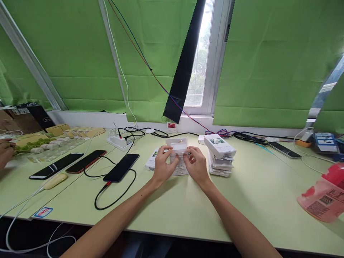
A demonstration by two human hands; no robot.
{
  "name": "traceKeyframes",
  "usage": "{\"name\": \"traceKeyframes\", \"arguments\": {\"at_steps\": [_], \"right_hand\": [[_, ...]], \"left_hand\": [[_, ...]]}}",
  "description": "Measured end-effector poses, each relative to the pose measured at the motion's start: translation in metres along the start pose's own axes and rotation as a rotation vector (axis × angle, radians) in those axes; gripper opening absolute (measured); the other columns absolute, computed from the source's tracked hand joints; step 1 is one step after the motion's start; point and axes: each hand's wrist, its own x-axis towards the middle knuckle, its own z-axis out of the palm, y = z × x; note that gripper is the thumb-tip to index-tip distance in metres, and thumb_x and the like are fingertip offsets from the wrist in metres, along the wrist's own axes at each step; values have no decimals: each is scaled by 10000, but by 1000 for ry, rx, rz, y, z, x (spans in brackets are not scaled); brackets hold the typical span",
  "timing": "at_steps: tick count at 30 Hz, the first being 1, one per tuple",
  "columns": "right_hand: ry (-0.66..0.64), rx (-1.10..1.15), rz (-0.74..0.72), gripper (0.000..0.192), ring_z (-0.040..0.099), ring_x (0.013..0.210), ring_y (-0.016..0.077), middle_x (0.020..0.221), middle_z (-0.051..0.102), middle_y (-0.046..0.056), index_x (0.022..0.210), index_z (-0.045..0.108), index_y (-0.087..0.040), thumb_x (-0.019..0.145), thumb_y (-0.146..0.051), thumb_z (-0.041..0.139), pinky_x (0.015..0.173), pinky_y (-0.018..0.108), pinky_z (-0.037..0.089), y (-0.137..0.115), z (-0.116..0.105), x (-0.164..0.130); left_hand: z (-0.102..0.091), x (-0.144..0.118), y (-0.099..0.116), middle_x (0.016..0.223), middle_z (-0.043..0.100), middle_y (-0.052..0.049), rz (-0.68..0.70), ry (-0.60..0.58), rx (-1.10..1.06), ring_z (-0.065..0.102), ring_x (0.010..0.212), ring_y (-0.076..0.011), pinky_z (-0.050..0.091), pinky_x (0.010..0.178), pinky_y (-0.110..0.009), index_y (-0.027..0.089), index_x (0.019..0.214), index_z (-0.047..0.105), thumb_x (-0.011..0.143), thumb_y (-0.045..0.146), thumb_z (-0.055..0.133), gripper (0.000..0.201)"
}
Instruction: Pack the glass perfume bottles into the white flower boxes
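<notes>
Over the middle of the table, my left hand and my right hand pinch the two ends of a small white carton between thumbs and fingers. A raised flap shows at its far side, and a small gold-coloured spot is visible there. Below the fingers is a white panel with fine print; whether it belongs to the same carton I cannot tell. Partly behind my left hand lies a white printed box. Close to my right hand stands a stack of white boxes, topped by one with a green picture.
Left of my arms lie several phones with a black cable, and a power strip. Another person's hand is at the far left, by clear trays. A pink container and another phone are on the right.
</notes>
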Motion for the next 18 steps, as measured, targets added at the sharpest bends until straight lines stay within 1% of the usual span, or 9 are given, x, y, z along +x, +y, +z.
{"name": "traceKeyframes", "arguments": {"at_steps": [10, 14, 18], "right_hand": [[-5, 1, -10, 209, 571, 619, 117, 1131, 683, 109, 922, 752, -193, 903, -287, 566, 589, 292, 530, 2, 0, 0], [-7, 6, -15, 217, 601, 665, 131, 1128, 682, 110, 918, 757, -191, 905, -277, 557, 602, 287, 532, 2, 1, 0], [-9, 7, -15, 225, 628, 699, 146, 1137, 689, 110, 918, 764, -196, 902, -263, 550, 611, 294, 536, 2, 0, 0]], "left_hand": [[3, -2, 2, 1088, 647, -77, 3, 26, -4, 661, 1043, -238, 566, 880, -379, 219, 885, 706, 869, 192, 613, 98], [1, -3, 4, 1097, 640, -75, -2, 11, -31, 659, 1063, -236, 569, 901, -382, 224, 937, 701, 876, 166, 586, 142], [0, -4, 5, 1118, 632, -76, 13, -17, -38, 655, 1091, -239, 572, 916, -386, 226, 963, 692, 853, 141, 581, 179]]}}
